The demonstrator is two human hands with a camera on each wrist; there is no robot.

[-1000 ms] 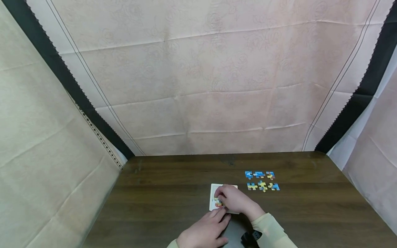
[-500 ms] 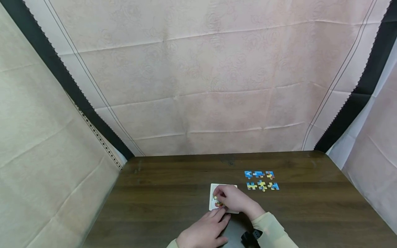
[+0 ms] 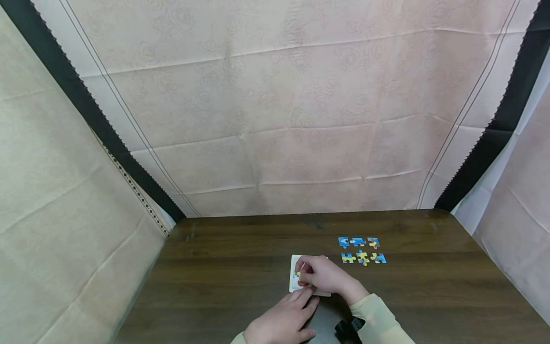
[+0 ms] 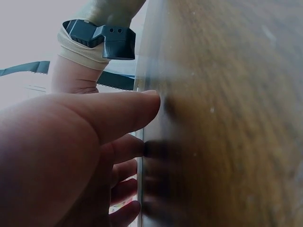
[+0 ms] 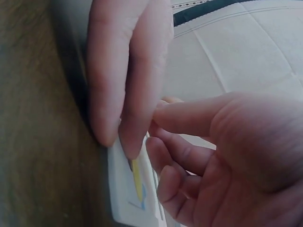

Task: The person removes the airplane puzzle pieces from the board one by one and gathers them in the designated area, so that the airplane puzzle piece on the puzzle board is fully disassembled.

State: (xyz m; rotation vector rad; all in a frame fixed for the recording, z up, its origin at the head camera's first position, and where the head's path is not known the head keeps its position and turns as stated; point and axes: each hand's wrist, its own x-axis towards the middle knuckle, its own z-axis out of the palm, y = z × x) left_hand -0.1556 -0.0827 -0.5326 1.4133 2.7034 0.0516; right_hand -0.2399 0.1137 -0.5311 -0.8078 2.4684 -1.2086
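A small white puzzle board (image 3: pixel 294 285) lies on the dark wooden table (image 3: pixel 223 267). My right hand (image 3: pixel 323 275) is over it, fingers curled, pinching a yellow and orange puzzle piece (image 3: pixel 300 276) against the board. In the right wrist view the piece (image 5: pixel 136 176) shows as a yellow strip on the white board (image 5: pixel 124 198) beside my curled fingers (image 5: pixel 176 156). My left hand (image 3: pixel 284 319) lies flat with straight fingers pressing the board's near edge. In the left wrist view those fingers (image 4: pixel 124 109) rest on the wood.
Several loose blue and yellow puzzle pieces (image 3: pixel 363 251) lie in two rows right of the board. Pale cloth walls (image 3: pixel 275 119) enclose the table at the back and on both sides. A black band (image 4: pixel 104 39) is on my right wrist.
My right hand has shifted slightly over the board and the piece under its fingertips sits a little higher on the board. The left hand has stayed put.
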